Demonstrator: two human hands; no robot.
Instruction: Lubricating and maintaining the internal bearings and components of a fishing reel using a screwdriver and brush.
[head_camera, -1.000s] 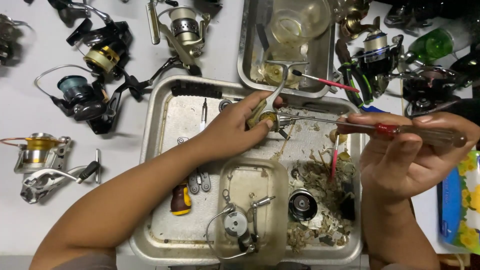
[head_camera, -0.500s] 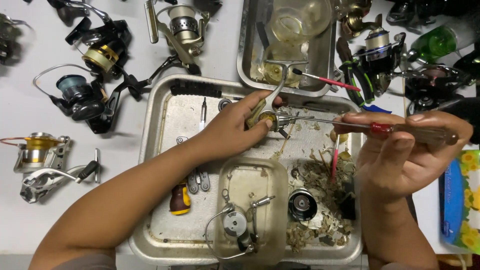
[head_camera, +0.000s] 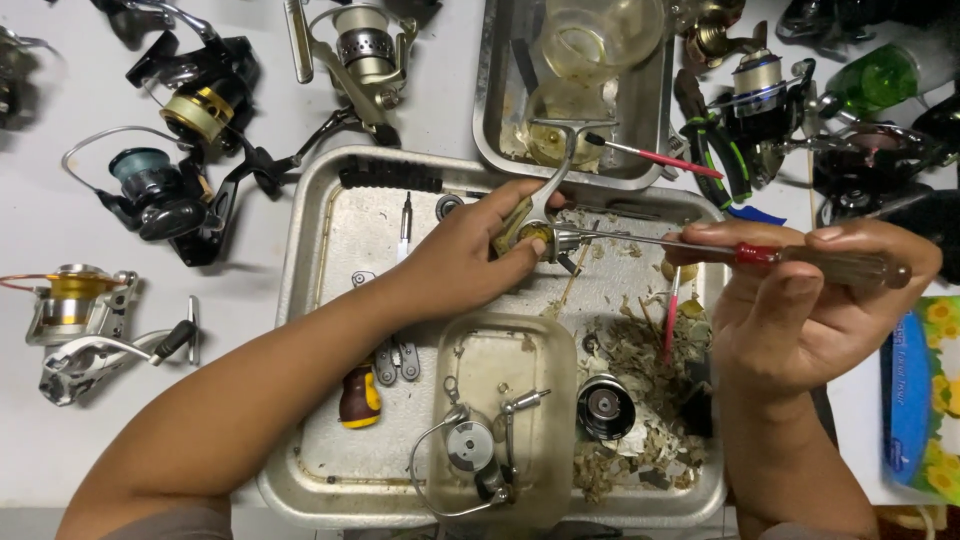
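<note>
Clearly, left hand (head_camera: 470, 262) pinches the reel part (head_camera: 535, 230) above the tray (head_camera: 300, 300); right hand's (head_camera: 800, 300) closed grip on the screwdriver (head_camera: 720, 248) could let its tip slip off.

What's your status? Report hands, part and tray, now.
Left hand grips reel part. Right hand holds screwdriver, tip at the part. Over metal tray; debris pile below right, nothing between.

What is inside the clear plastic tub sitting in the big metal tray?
The clear plastic tub holds a reel rotor with its wire bail. The metal tray shows through the tub's floor; anything under the rotor is covered.
</note>
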